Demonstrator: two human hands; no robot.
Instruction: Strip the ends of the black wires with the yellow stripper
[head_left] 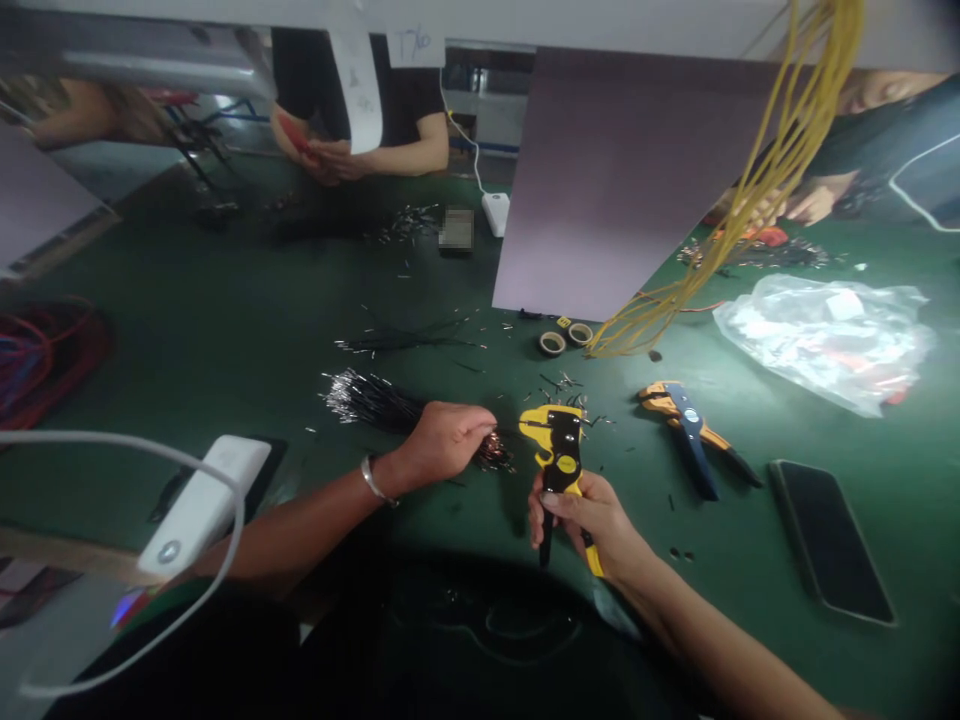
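My right hand (pixel 581 515) is wrapped around the handles of a yellow-and-black wire stripper (pixel 559 450), its jaws pointing left. My left hand (pixel 454 440) is closed in a pinch just left of those jaws. A thin black wire (pixel 508 428) seems to run from its fingertips toward the stripper; most of it is hidden. Under the left hand lies a bundle of black wires (pixel 382 400), with silvery ends at the left and copper-coloured ends (pixel 495 452) at the right. Black offcuts (pixel 574 390) are scattered just beyond the stripper.
A second wire stripper (pixel 690 430) and a phone (pixel 832 540) lie to the right. Farther back are tape rolls (pixel 553 344), hanging yellow wires (pixel 780 170), a plastic bag (pixel 832 335) and an upright panel (pixel 600 180). A white power bank-like box (pixel 206 505) sits left. Other people work opposite.
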